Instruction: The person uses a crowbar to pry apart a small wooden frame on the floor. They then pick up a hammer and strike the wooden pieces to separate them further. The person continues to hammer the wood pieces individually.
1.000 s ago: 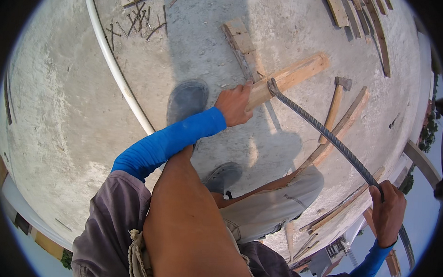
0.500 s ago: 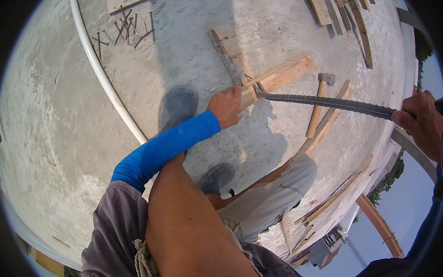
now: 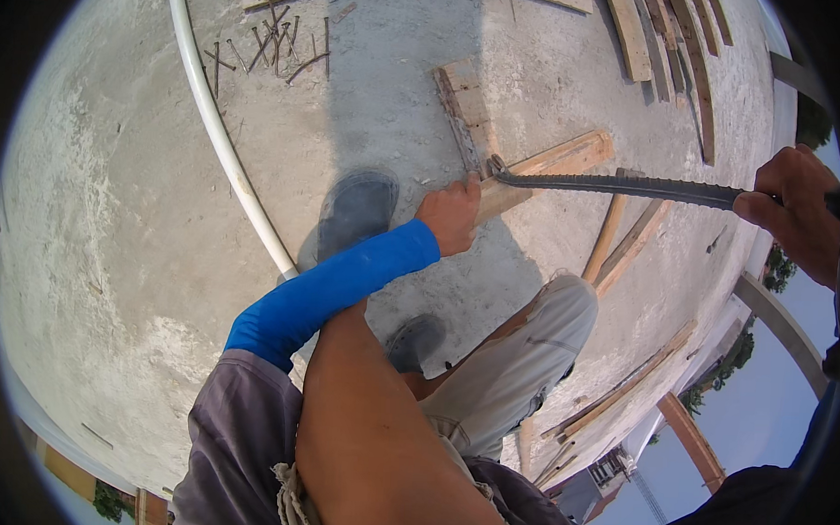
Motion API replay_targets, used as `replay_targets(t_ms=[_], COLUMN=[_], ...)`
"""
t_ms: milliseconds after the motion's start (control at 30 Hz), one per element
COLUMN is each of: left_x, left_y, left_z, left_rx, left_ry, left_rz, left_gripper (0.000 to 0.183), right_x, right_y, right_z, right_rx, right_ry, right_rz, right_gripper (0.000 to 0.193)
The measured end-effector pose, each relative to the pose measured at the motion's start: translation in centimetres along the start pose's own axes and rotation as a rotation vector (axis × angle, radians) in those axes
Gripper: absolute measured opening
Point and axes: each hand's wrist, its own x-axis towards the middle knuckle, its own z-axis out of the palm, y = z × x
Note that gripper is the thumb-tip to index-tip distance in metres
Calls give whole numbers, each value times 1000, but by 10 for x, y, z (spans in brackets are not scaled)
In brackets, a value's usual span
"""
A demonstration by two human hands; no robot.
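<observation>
one ribbed bar (image 3: 622,184) in right-hand fingers (image 3: 786,166)

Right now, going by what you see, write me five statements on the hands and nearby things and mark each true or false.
1. The right hand grips a dark ribbed bar. True.
2. Nails lie right of the white pipe. True.
3. The left hand holds that pipe. False: the left hand grips a wooden piece.
4. The bar's bent end is near the left hand. True.
5. The left forearm's sleeve is red. False: the sleeve is blue.
</observation>
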Motion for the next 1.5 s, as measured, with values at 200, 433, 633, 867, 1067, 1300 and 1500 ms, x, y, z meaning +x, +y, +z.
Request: replay_targets(t_ms=[200,433,633,867,1067,1300,1500], left_x=[1,4,2,2,2,-1,77], left_y=[5,4,2,3,2,9,5], left_z=[-7,-3,1,-6,-5,-23,-85], left_rx=[34,34,2,-22,-25,62,91], left_ry=[-52,-44,-28,-54,-45,-103,509], left_rz=[-3,-28,-41,-33,-40,-66,30], left_gripper=[102,108,109,107,106,103,61], right_x=[-17,0,-21,-25,-28,-56,-60], right_y=[28,63,38,35,38,14,0], right_z=[45,104,122,130,129,139,144], right_rx=[154,121,296,304,210,357,350], right_ry=[117,371,472,437,553,472,519], right_rz=[-19,-162,-234,-155,-221,-129,-29], right_gripper=[30,30,35,33,32,34,37])
